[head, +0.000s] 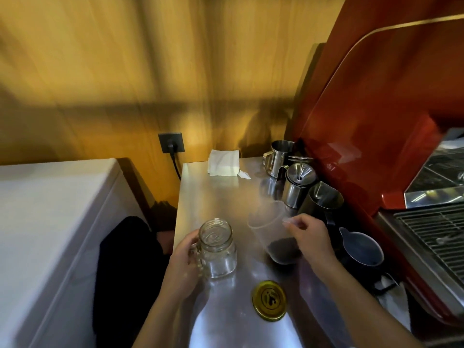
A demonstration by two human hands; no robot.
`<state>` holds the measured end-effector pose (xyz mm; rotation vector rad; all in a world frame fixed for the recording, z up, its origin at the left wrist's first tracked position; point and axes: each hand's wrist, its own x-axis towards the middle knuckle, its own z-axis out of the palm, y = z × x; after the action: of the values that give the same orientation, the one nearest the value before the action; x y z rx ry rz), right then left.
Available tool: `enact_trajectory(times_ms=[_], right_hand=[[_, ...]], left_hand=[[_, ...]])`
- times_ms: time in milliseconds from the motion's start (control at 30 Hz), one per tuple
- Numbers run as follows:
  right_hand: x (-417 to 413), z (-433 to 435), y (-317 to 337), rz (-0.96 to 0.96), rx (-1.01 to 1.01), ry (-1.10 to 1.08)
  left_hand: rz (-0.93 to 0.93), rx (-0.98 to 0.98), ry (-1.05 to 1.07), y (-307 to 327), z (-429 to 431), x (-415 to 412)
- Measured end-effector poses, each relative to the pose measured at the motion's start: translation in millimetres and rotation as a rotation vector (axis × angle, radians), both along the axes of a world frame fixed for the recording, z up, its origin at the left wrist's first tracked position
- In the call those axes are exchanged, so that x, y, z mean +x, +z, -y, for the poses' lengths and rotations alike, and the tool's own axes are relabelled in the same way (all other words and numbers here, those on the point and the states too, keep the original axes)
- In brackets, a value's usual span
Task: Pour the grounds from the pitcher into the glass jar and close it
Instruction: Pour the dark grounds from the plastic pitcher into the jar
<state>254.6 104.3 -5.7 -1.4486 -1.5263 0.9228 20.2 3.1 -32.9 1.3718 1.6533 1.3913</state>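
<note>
Steel jugs (298,183) crowd the counter (216,197) behind the clear pitcher (271,229). Left hand (183,257) fingers wrap the open glass jar (218,247); right hand (308,234) fingers pinch the pitcher's handle. Gold lid (269,300) lies near.

A steel counter (213,197) fills mid-frame. On it: an open glass jar (218,249) at centre, a clear pitcher (272,232) holding dark grounds beside it, a gold lid (269,300) lower right, folded napkins (224,163) up top, metal jugs (296,177) along the right.

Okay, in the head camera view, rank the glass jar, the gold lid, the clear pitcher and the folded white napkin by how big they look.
1. Clear pitcher, tallest.
2. Glass jar, a little smaller.
3. Gold lid and white napkin: these look alike. The napkin lies farther from the camera, so I won't rank them.
</note>
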Motion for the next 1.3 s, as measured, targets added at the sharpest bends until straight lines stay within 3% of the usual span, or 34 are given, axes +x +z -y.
enact_trajectory(times_ms=[333, 500, 900, 1300], right_hand=[[-3, -6, 25, -0.501, 0.014, 0.07], [-7, -19, 41, -0.666, 0.075, 0.066], [-31, -25, 86, -0.211, 0.311, 0.383], [-66, -18, 111, 0.214, 0.401, 0.512]], left_hand=[[0.014, -0.136, 0.087, -2, 14, -10], [0.11, -0.154, 0.009, 1, 17, -7], [-0.136, -0.188, 0.031, -3, -3, 4], [-0.092, -0.247, 0.075, -14, -10, 5]])
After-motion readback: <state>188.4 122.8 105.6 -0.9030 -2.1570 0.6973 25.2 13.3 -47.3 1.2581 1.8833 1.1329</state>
